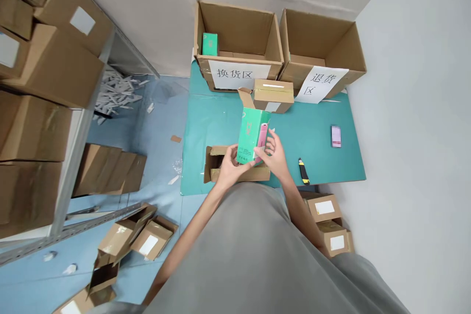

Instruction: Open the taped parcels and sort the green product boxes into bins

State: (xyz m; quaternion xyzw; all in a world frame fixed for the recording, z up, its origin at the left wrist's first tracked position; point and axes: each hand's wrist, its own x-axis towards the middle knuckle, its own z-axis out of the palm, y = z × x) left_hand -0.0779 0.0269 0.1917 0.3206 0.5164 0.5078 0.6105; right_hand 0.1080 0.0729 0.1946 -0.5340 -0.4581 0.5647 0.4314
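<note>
Between both hands I hold a green product box (248, 132) with a pink item pictured on its side. My left hand (230, 166) grips its lower left corner. My right hand (274, 154) closes on the lower right side, thumb across the pink picture. Right beneath it, an opened cardboard shipping box (253, 174) lies at the table's front edge; its inside is mostly hidden. Behind the green box stands a small taped carton (274, 92), and a raised brown flap shows beside it. A yellow and black utility knife (303, 171) rests to the right of my right hand.
Two large open cartons with paper signs stand at the back of the green table (312, 122): the left carton (239, 24) holds a green box (210, 44), the right carton (324, 39) sits beside it. A phone (336, 136) lies right. Shelved boxes (55, 64) line the left.
</note>
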